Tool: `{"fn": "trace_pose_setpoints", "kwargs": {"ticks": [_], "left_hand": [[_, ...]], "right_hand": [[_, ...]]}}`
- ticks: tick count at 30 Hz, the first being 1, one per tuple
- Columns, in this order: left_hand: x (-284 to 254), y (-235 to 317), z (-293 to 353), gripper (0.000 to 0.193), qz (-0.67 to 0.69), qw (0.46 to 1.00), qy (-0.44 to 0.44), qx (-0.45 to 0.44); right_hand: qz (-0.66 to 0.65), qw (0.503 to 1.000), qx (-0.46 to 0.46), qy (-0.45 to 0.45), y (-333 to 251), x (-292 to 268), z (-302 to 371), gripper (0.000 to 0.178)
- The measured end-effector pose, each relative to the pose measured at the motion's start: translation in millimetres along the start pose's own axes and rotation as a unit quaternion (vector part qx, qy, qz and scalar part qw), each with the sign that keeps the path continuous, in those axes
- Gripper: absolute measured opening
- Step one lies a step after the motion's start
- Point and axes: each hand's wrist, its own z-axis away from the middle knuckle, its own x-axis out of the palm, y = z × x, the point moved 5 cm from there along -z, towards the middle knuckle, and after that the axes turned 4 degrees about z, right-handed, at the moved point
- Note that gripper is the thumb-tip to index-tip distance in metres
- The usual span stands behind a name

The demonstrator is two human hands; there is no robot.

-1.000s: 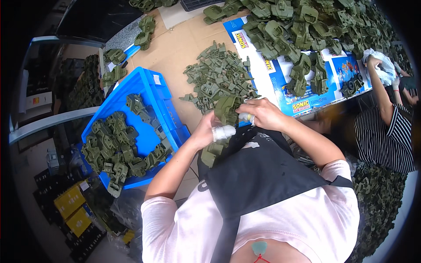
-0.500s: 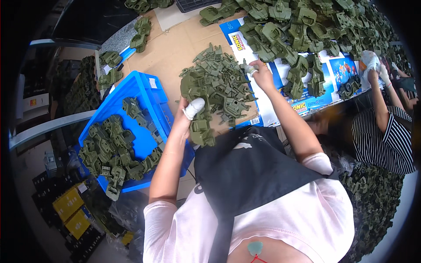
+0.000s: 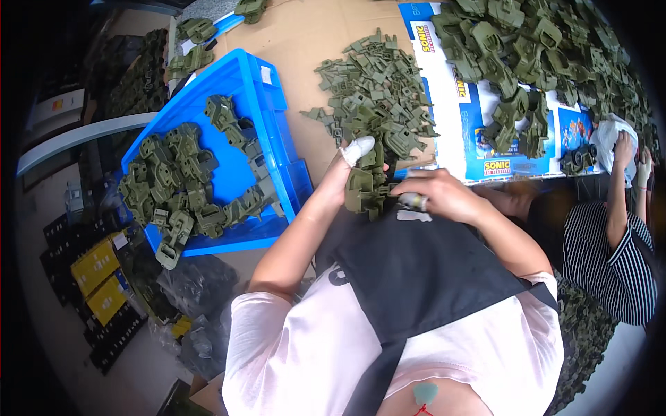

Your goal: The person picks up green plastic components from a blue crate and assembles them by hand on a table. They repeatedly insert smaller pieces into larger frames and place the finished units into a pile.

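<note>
Olive-green plastic part between your two hands, grasped in fingers of your left hand, white-wrapped thumb against it. Fingers of your right hand bent, at part's right edge; cannot tell whether they pinch anything. Just beyond fingers: pile of small green pieces on cardboard-covered tabletop. Left of left fingers: blue crate holding larger green parts. Beyond and right of right fingers: green heap on printed sheet.

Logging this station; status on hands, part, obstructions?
Left hand holding green part. Right hand close at its right side, contact unclear. Small-piece pile just beyond.
</note>
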Motion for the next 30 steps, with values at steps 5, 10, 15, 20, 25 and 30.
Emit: {"fn": "trace_pose_setpoints", "kwargs": {"ticks": [5, 10, 15, 20, 25, 30], "left_hand": [[20, 0, 4, 0.033, -0.063, 0.997, -0.040, 0.008], [9, -3, -1, 0.030, -0.060, 0.997, -0.036, 0.022], [11, -5, 6, 0.037, -0.090, 0.995, -0.004, 0.033], [0, -9, 6, 0.031, -0.070, 0.995, -0.013, 0.067], [-10, 24, 13, 0.038, 0.028, 0.994, -0.073, 0.079], [-16, 61, 17, 0.054, -0.033, 0.975, -0.013, 0.217]], "right_hand": [[0.095, 0.995, -0.017, -0.030, -12, 21, -6, 0.016], [0.098, 0.994, -0.010, -0.054, -18, 23, -12, 0.017], [0.077, 0.996, -0.042, -0.023, -11, 34, -10, 0.027], [0.070, 0.996, -0.050, -0.017, -6, 44, -9, 0.028], [-0.019, 0.988, 0.021, 0.153, 24, -5, -29, 0.050], [0.238, 0.940, 0.203, 0.139, 76, 31, -36, 0.070]]}}
